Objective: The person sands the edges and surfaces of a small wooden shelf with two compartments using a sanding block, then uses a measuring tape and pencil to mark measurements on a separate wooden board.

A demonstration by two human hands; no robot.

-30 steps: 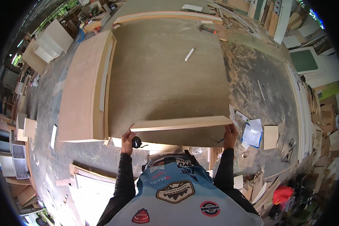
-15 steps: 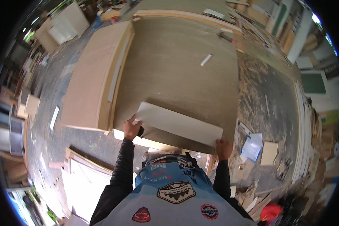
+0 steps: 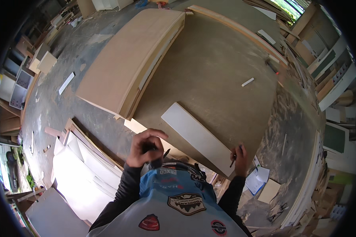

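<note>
One fisheye view, worn on the head, faces down over the wearer's blue-and-grey printed shirt [image 3: 174,213]. Flat grey-brown worktop [image 3: 219,55]: near edge close, far edge remote, upper right.

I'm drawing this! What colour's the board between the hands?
The board is white on top, clearest in head view.

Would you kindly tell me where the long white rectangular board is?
In the head view, the board lies right of centre on the grey-brown worktop, beside the right hand.
</note>
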